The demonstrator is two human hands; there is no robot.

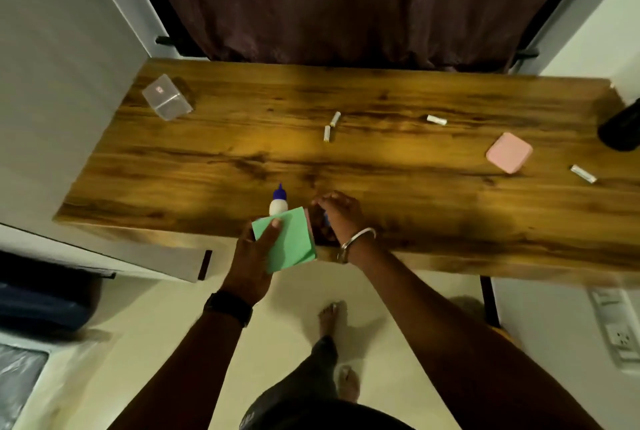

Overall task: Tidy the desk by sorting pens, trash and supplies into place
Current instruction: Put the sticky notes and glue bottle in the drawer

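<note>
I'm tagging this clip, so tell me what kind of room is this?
Probably a home study corner or bedroom. A long wood-grain desk stands against a dark maroon curtain, stationery such as a green sticky-note pad and a white glue bottle with a blue cap lies on it, and the person stands barefoot on a pale floor.

Green sticky-note pad tilted at desk's near edge; white glue bottle, blue cap, upright just behind it; pink pad flat far right; four small white rolled scraps scattered mid-desk and right; clear plastic box far left.
</note>
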